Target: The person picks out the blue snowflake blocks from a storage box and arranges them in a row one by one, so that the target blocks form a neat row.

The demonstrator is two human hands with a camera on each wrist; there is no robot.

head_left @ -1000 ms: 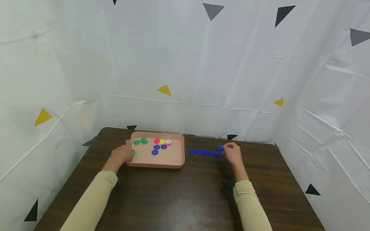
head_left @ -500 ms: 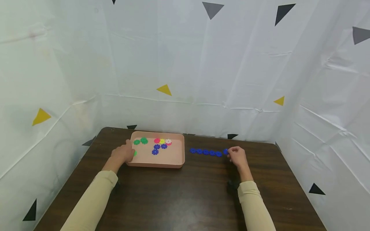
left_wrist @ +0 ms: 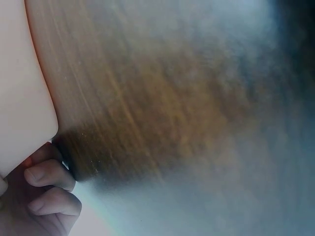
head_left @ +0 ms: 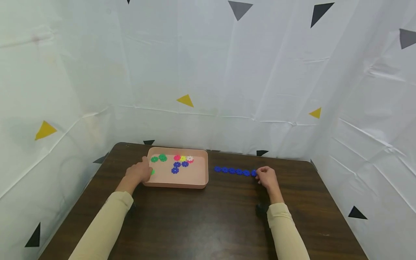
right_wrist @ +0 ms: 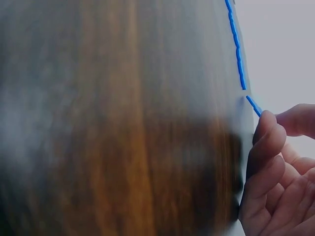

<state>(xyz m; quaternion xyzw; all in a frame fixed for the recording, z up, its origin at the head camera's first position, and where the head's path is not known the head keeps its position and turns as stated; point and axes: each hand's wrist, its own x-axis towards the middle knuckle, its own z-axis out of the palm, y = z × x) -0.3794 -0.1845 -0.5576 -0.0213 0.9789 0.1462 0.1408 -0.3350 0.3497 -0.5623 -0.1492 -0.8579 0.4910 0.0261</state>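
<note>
At the tray's left end, my left hand [head_left: 139,172] grips the rim of the pink tray [head_left: 195,180]. In the left wrist view its curled fingers [left_wrist: 51,173] show just outside the tray's corner. My right hand [head_left: 268,177] pinches a blue flower-shaped disc [head_left: 254,173] at the right end of a row of similar blue discs [head_left: 232,170] on the table. In the right wrist view the pinched disc [right_wrist: 253,105] is tilted. A small gap parts it from the flat row [right_wrist: 238,49].
Inside the tray lie green discs [head_left: 162,157], blue discs [head_left: 175,170], a yellow disc [head_left: 183,158], pink ones [head_left: 177,157] and a white one [head_left: 190,158]. The dark wooden table [head_left: 201,224] meets a white patterned sheet [head_left: 211,90] behind it.
My right hand has moved right and down with the blue disc, from above the row to its right end. The left hand has stayed on the tray.
</note>
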